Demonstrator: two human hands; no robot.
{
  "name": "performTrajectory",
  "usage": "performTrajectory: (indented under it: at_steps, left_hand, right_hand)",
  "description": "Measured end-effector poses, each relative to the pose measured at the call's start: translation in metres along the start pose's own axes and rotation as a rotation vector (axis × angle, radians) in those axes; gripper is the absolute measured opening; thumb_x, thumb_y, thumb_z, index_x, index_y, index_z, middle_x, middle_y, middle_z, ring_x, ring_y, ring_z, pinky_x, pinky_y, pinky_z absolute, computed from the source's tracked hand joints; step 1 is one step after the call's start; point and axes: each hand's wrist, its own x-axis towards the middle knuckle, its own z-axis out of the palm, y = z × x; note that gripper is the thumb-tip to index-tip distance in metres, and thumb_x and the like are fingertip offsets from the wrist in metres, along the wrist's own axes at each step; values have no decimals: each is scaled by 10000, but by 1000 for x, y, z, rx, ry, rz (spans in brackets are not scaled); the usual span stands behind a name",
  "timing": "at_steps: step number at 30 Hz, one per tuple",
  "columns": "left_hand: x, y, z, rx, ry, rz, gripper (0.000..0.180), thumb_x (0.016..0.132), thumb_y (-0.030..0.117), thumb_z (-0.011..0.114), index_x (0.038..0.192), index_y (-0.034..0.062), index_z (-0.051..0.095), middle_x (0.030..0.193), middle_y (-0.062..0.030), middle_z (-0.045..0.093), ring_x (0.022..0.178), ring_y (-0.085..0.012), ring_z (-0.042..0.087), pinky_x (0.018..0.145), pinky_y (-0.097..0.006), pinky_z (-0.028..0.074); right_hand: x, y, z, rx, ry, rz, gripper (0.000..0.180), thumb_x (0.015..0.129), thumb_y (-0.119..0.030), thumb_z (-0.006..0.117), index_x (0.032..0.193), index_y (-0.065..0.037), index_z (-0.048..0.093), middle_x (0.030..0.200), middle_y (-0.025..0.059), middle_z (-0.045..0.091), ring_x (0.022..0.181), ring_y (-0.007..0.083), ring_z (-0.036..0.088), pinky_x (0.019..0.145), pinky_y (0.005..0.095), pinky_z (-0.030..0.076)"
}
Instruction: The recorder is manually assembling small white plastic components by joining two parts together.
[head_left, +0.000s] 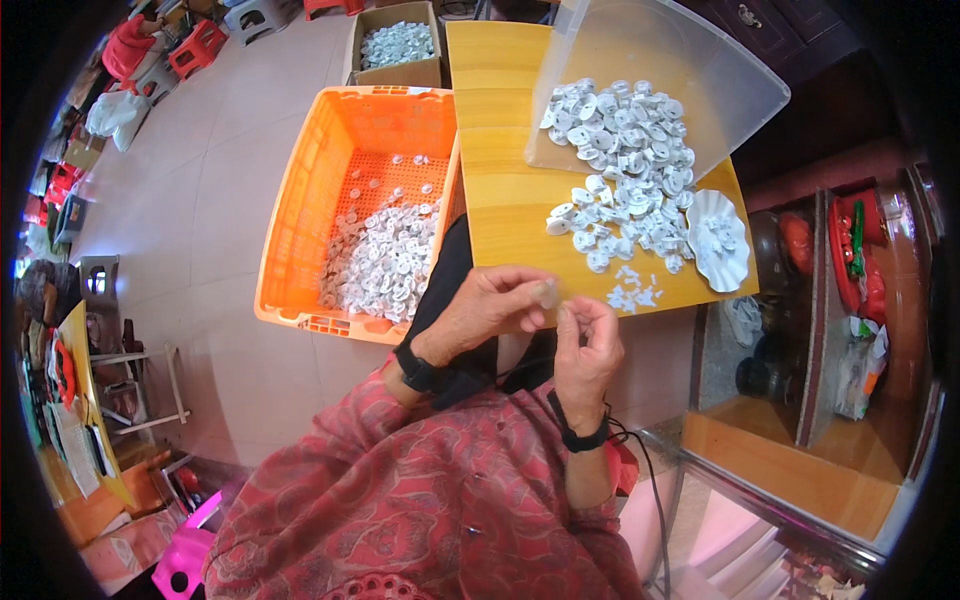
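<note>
Just off the near edge of the yellow table (pixel 495 190), my left hand (pixel 490 305) pinches a small whitish round plastic part (pixel 547 293) between thumb and fingers. Close beside it, my right hand (pixel 587 350) is closed, thumb against fingertips; whatever it grips is too small to make out. A pile of white round plastic parts (pixel 630 150) spreads over the table and into a tilted translucent bin (pixel 720 95). Tiny white pieces (pixel 632 292) lie near the front edge. More of these sit in a white scalloped dish (pixel 712 262) at the right.
Left of the table stands an orange plastic crate (pixel 290 215) with many white parts (pixel 385 265) inside. Behind it is a cardboard box (pixel 400 75) of pale pieces. A shelf unit (pixel 815 320) is at the right; stools (pixel 198 48) stand far left. A black cable (pixel 652 470) hangs beside my right forearm.
</note>
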Motion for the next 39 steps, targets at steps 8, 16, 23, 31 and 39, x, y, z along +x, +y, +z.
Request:
performTrajectory:
  at_steps: [8,16,23,31,39]
  left_hand:
    - [-7,12,-57,47,500,257,291,977,170,649,1213,0,650,980,-60,685,779,-121,652,702,-250,549]
    - [-13,-3,-137,124,881,165,382,895,136,744,1220,-17,614,933,-55,651,665,-109,619,582,-217,523]
    - [-3,-15,-142,286,927,280,398,894,132,733,1237,-25,605,1003,-99,644,746,-130,637,610,-236,524]
    - [25,10,-48,929,727,765,183,883,67,674,1056,7,688,899,-122,627,739,-191,613,670,-306,512]
    - [80,6,-7,1146,408,786,227,838,68,674,1060,19,682,969,-189,609,798,-348,629,710,-423,526]
  right_hand:
    - [-4,39,-35,-323,105,42,121,918,-30,630,1031,5,606,933,151,649,834,314,659,718,403,528]
    - [-5,55,-35,-703,80,-184,243,894,-6,624,1134,-34,652,1037,141,593,931,328,622,765,425,509]
    - [-7,50,-32,-421,59,-106,234,869,9,630,1096,-31,671,1041,146,584,962,334,616,815,422,510]
    - [-6,49,-30,-587,-7,-221,268,859,8,643,1124,-26,668,1046,122,586,940,315,611,808,423,497]
    - [-5,53,-28,-665,-11,-345,238,836,37,635,1064,-16,681,997,117,609,925,309,615,796,422,497]
